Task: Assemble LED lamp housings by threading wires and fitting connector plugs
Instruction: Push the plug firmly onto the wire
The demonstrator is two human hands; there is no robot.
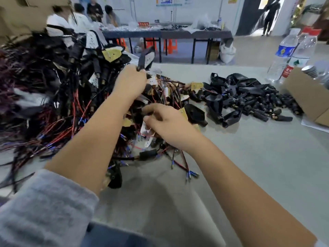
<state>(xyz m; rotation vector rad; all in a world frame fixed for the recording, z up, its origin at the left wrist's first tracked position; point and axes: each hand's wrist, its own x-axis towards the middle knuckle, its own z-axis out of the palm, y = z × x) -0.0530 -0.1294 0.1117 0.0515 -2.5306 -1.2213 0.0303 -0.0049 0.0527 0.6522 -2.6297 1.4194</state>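
Nearest: bare grey tabletop (249, 157) in front of the worker, open room to the right and toward the body. Grey fleece sleeve (41, 207) pushed up on the left forearm.

Right hand (167, 125) low over the near edge of the wire tangle (156, 97), fingers curled, thumb and forefinger drawn together at a small black piece; exactly what is pinched I cannot tell, the frame smears there. Loose red and black leads with blue-tipped terminals (191, 174) trail out toward the body, just below this hand.

Left hand (130, 81) farther out and higher, closed around a black lamp housing (145, 58) with a pale LED board showing. Housing's long axis stands roughly upright, tilted a little away. It lies up and beyond the right hand, so the left hand owns it; the right is nearer the free wire ends. My guess: the wire must travel up and away to meet the housing.

Left: big heap of finished wired units (53, 77) crowds that side, little room. Right: pile of empty black housings and plugs (245, 98), well apart from both hands, then a cardboard box (309, 98) and water bottles (284, 56).

Far: other workers at tables.
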